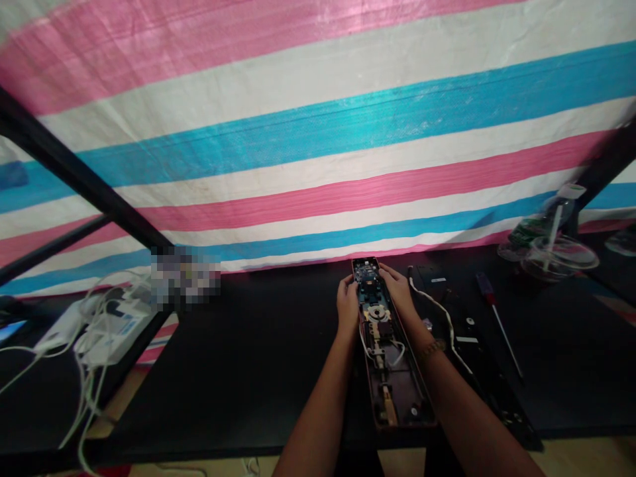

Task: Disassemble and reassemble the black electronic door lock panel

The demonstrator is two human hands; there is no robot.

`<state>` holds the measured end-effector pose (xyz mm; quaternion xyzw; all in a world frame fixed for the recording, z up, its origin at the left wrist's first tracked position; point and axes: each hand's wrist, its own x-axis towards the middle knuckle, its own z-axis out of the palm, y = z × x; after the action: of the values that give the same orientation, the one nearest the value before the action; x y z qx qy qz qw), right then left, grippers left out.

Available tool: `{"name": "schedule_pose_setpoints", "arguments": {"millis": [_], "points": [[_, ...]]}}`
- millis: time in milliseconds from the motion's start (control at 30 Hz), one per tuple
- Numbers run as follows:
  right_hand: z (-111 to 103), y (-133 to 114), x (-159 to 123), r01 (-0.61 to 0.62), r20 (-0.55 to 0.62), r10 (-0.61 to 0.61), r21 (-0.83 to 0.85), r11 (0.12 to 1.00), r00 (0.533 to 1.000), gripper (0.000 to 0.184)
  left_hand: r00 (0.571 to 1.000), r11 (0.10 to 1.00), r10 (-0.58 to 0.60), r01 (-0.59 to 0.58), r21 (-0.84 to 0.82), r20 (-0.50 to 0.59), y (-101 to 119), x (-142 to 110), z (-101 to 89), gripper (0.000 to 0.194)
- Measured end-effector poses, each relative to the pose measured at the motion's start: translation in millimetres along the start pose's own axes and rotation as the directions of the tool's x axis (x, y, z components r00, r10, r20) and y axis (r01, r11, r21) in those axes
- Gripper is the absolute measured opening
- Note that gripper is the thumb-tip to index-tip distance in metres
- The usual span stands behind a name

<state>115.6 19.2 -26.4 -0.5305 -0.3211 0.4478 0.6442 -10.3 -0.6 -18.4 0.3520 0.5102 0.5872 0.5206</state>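
Observation:
A long, narrow electronic device (401, 377) lies on the black table with its inside facing up. A circuit board (368, 273) fills its far end, a round metal part (376, 314) sits near its middle, and thin white wires run along the casing. My left hand (348, 306) grips the left edge near the far end, fingers curled against the side. Opposite it, my right hand (396, 290) holds the right edge, fingertips at the board. Parts of the fingers on both hands are hidden by the casing.
Right of the device lie a white cable (437, 302), a long black panel (501, 391) and a screwdriver (489, 297). A plastic cup (559, 260) and bottle (534, 228) stand at the back right. Power strips with tangled cables (112, 331) are at left. A striped sheet (318, 139) hangs behind.

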Motion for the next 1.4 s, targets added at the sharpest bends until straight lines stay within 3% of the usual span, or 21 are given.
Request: {"name": "schedule_pose_setpoints", "arguments": {"millis": [200, 533, 1000, 1400], "points": [[-1, -1, 0, 0.032, -0.006, -0.032, -0.009, 0.999, 0.999, 0.046, 0.999, 0.999, -0.003, 0.004, -0.032, 0.036, 5, -4, 1.5, 0.034], [1, 1, 1, 0.046, -0.014, -0.046, -0.013, 0.999, 0.999, 0.04, 1.0, 0.999, -0.028, 0.029, -0.014, 0.013, 10, -4, 1.2, 0.03], [1, -8, -8, 0.103, 0.048, -0.109, 0.115, 0.988, 0.993, 0.046, 0.986, 0.986, 0.14, -0.131, -0.098, 0.088, 22, -19, 2.5, 0.035], [0, -18, -15, 0.211, 0.086, -0.235, 0.224, 0.951, 0.968, 0.048, 0.964, 0.966, 0.216, -0.188, -0.178, 0.153, 26, -27, 4.6, 0.042]]}}
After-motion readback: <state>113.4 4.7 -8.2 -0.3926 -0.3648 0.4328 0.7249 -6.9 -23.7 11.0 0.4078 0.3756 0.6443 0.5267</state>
